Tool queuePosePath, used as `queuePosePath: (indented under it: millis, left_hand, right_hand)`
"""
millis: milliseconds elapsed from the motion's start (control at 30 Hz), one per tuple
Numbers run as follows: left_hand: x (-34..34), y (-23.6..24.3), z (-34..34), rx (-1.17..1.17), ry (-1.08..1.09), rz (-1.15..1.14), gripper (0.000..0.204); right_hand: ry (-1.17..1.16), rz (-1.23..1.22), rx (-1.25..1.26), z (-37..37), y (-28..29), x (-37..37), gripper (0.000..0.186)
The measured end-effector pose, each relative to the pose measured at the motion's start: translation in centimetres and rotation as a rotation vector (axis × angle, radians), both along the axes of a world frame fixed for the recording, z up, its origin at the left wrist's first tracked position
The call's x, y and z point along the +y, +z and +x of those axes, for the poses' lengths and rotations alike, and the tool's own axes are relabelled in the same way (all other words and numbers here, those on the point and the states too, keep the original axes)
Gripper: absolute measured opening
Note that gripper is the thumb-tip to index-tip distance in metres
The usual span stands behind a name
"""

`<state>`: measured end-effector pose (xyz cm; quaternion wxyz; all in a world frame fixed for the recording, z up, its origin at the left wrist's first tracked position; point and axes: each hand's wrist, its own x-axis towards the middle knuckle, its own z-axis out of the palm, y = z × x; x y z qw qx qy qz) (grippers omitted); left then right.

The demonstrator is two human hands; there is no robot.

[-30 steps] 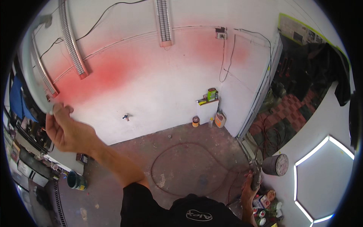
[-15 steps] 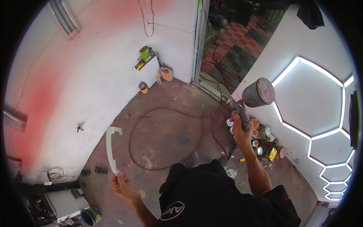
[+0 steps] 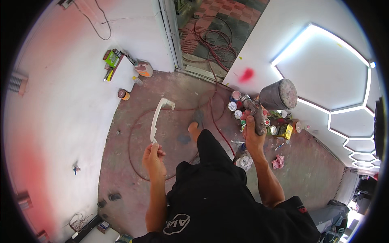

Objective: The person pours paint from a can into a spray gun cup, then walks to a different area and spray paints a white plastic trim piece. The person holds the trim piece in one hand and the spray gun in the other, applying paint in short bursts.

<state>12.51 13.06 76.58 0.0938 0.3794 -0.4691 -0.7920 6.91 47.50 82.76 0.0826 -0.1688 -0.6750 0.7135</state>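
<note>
A white wall (image 3: 81, 121) bears red haze at far left, the left hand (image 3: 155, 160) pinches the lower end of a slim, curved white part (image 3: 155, 121) above the floor (image 3: 117, 162), and the right hand (image 3: 254, 139) wraps round a spray gun (image 3: 259, 119) with a grey cup (image 3: 277, 95), near grouped cans (image 3: 287, 131).

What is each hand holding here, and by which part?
The left hand pinches a curved white piece by its near end; the right hand grips a spray gun by its handle.
</note>
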Motion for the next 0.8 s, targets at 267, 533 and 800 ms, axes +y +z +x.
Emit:
queuePosePath:
  millis: [267,533,800]
  left_hand:
    - [5.4,-3.5,-24.8,-0.104,-0.236,-0.043,0.009]
    - [11.8,-10.1,-47.9,-0.275,-0.366,-0.045,0.011]
    - [18.3,-10.6,-70.0,-0.195,-0.361,0.042,0.012]
  right_hand:
    - [-0.035,0.194,-0.079,-16.3,-8.0,0.3,0.031]
    - [0.013,0.340,-0.137,-38.3,-9.4,0.9,0.028]
    - [-0.246,0.210,-0.178,-51.8,-10.9,3.1,0.031]
